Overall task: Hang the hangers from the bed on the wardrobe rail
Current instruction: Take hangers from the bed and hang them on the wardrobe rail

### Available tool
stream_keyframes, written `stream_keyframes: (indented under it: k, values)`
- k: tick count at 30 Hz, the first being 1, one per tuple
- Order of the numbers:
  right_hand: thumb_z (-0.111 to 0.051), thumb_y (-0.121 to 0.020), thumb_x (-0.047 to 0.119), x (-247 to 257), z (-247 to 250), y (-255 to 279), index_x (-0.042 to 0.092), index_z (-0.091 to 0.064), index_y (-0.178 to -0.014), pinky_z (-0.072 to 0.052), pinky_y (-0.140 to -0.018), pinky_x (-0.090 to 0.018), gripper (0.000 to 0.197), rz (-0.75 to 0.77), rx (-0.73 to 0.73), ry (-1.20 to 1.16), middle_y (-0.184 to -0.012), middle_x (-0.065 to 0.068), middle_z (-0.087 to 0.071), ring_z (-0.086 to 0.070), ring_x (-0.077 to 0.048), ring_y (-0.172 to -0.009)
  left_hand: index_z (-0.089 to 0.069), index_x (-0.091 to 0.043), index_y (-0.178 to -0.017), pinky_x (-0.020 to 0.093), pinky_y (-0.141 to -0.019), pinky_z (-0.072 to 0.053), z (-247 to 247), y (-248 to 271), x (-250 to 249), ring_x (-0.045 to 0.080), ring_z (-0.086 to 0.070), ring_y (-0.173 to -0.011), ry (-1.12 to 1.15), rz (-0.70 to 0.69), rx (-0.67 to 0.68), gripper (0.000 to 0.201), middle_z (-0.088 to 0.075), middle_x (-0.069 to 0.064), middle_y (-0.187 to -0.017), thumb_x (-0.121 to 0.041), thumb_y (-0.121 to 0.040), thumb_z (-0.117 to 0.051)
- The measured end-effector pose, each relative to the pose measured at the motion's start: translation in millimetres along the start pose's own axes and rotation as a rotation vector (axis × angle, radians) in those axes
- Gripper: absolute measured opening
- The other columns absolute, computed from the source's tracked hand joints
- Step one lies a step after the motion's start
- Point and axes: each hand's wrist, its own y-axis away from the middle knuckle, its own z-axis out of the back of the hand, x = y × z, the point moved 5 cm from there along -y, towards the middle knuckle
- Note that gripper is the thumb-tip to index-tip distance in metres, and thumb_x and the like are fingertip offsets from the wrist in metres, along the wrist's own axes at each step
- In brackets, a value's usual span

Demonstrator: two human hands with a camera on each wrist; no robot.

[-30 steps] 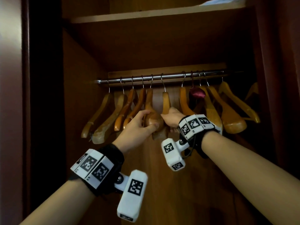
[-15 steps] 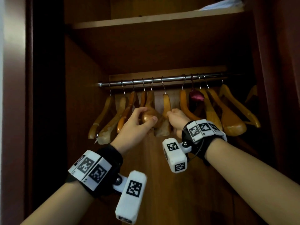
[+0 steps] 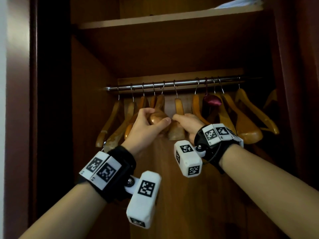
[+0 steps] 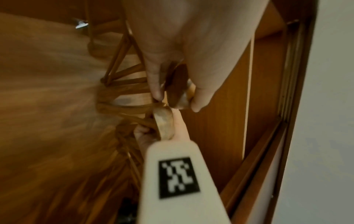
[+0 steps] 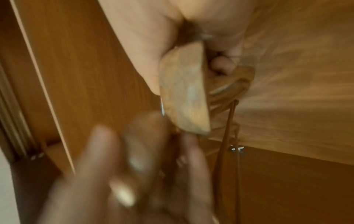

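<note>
Gripping shoulder end of hanger (image 3: 159, 116) below rail (image 3: 172, 83), left hand (image 3: 145, 128) steadies it; right hand (image 3: 187, 125) clenches neighbouring hanger (image 3: 177, 118). Both hooks over rail. Advice: spread them sideways, release gently, avoid swing into neighbours.
</note>
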Motion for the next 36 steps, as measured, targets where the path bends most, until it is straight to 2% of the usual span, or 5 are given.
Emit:
stream_keyframes:
  k: [4, 21, 26, 29, 36]
  values:
    - [-0.066, -0.080, 0.018, 4, 16, 4, 0.005, -0.063, -0.088, -0.051, -0.072, -0.036, 0.015, -0.014, 0.061, 0.010, -0.084, -0.013, -0.063, -0.060, -0.024, -0.073, -0.041, -0.026, -0.129, 0.034, -0.082, -0.058, 0, 0, 11, 0.020, -0.066, -0.097, 0.051, 0.052, 0.011, 0.059, -0.061, 0.009, -0.113, -0.017, -0.081, -0.074]
    - [-0.062, -0.085, 0.024, 17, 22, 2, 0.011, -0.059, -0.078, -0.049, -0.084, -0.037, 0.015, 0.198, -0.033, 0.177, -0.080, -0.005, -0.060, -0.060, -0.024, -0.086, -0.046, -0.021, -0.130, 0.026, -0.071, -0.056, -15, 1, 27, 0.018, -0.066, -0.084, 0.273, 0.126, 0.044, 0.054, -0.063, 0.002, -0.097, -0.007, -0.083, -0.070]
    - [-0.052, -0.092, 0.028, 57, 27, 26, 0.011, -0.054, -0.129, -0.038, -0.103, -0.032, 0.041, 0.510, -0.149, 0.669, -0.131, -0.010, -0.054, -0.048, -0.026, -0.124, -0.045, -0.021, -0.132, 0.028, -0.073, -0.054, -16, 0, 29, 0.019, -0.067, -0.091, 0.280, 0.128, 0.042, 0.056, -0.064, 0.002, -0.101, -0.008, -0.083, -0.069]
    - [-0.047, -0.095, 0.022, 75, 36, 30, 0.010, -0.054, -0.129, -0.041, -0.103, -0.039, 0.037, 0.630, -0.252, 0.890, -0.131, -0.013, -0.054, -0.047, -0.030, -0.124, -0.045, -0.021, -0.133, 0.028, -0.074, -0.054, -16, 0, 29, 0.019, -0.067, -0.094, 0.268, 0.124, 0.035, 0.057, -0.063, 0.001, -0.103, -0.009, -0.083, -0.069]
    - [-0.055, -0.092, 0.031, 38, 67, 11, 0.006, -0.054, -0.118, -0.042, -0.071, -0.029, 0.036, 0.186, -0.085, 1.131, -0.115, -0.011, -0.059, -0.057, -0.025, -0.095, -0.044, -0.023, -0.134, 0.031, -0.081, -0.055, -13, 3, 28, 0.021, -0.065, -0.096, 0.276, 0.128, 0.043, 0.057, -0.058, 0.002, -0.108, -0.007, -0.084, -0.068]
